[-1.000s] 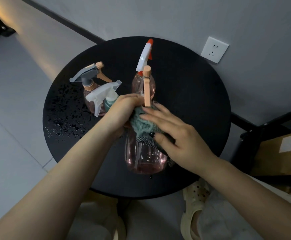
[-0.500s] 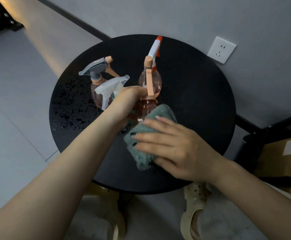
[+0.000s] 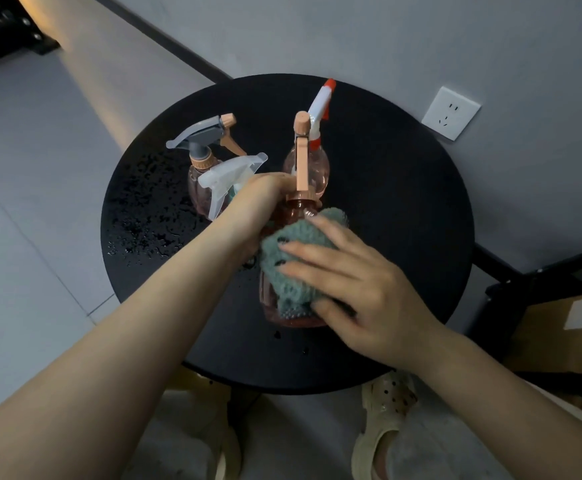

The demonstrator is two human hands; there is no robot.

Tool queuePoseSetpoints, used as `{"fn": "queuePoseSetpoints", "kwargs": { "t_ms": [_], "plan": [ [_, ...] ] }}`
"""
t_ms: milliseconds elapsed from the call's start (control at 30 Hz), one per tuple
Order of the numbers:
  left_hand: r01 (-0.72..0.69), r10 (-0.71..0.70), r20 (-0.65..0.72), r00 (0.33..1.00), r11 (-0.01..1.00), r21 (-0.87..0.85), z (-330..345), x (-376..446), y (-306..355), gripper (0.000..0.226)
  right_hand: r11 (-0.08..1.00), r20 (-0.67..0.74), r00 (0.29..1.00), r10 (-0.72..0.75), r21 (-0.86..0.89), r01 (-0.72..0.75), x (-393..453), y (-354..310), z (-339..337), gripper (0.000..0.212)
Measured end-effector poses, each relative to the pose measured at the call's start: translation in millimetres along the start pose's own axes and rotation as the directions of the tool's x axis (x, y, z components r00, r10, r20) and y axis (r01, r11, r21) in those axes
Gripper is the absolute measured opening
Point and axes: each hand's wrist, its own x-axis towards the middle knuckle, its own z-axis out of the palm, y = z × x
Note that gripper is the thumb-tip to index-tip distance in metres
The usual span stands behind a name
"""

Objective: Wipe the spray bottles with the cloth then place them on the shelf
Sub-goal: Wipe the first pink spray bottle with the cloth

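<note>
On the round black table [image 3: 403, 202] my left hand [image 3: 258, 202] grips the neck of a pink spray bottle [image 3: 271, 308] with a peach trigger head [image 3: 301, 157]. My right hand [image 3: 362, 292] holds a grey-green cloth [image 3: 291, 292] against the bottle's side, fingers spread over it and thumb beneath. Three more spray bottles stand behind it: one with a grey head [image 3: 199, 147], one with a white head [image 3: 229, 178] partly hidden by my left hand, and a pink one with a red and white head [image 3: 320, 105].
Water droplets [image 3: 144, 220] cover the table's left part. A wall socket [image 3: 450, 112] sits behind the table. At the right stand a black frame [image 3: 524, 275] and a cardboard box [image 3: 559, 327]. My feet in sandals are below the table's near edge.
My right hand has rubbed the cloth down and back up over the bottle's side. The bottle tipped away and came back while my left hand kept its grip on the neck.
</note>
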Motion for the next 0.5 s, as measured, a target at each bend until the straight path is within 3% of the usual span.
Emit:
{"fn": "queuePoseSetpoints", "kwargs": {
  "t_ms": [133, 233, 300, 367, 433, 500],
  "plan": [
    [0.008, -0.005, -0.053, 0.999, 0.998, 0.056, -1, 0, 2, 0.020, 0.958, 0.159, 0.965, -0.209, -0.166, 0.235, 1, -2, -1, 0.034],
    [0.011, -0.011, 0.000, 1.000, 0.999, 0.041, 1, -3, 4, 0.023, 0.941, 0.182, 0.955, -0.233, -0.204, 0.269, 3, 2, -7, 0.034],
    [-0.002, 0.001, 0.053, 0.999, 1.000, 0.016, 3, -4, 4, 0.024, 0.966, 0.123, 0.979, -0.165, -0.180, 0.185, 4, 7, -11, 0.035],
    [-0.021, 0.021, 0.097, 0.995, 1.000, 0.002, 4, -2, 2, 0.020, 0.999, 0.029, 1.000, 0.005, -0.038, -0.004, 6, 12, -13, 0.037],
    [-0.019, 0.016, 0.114, 0.993, 0.999, 0.028, 3, 0, -1, 0.019, 0.966, -0.029, 0.978, 0.206, 0.167, -0.198, 9, 13, -13, 0.040],
    [-0.011, 0.005, 0.132, 0.991, 0.999, 0.048, 0, 1, -3, 0.019, 0.919, -0.055, 0.950, 0.309, 0.276, -0.283, 11, 10, -10, 0.041]
  ]
}}
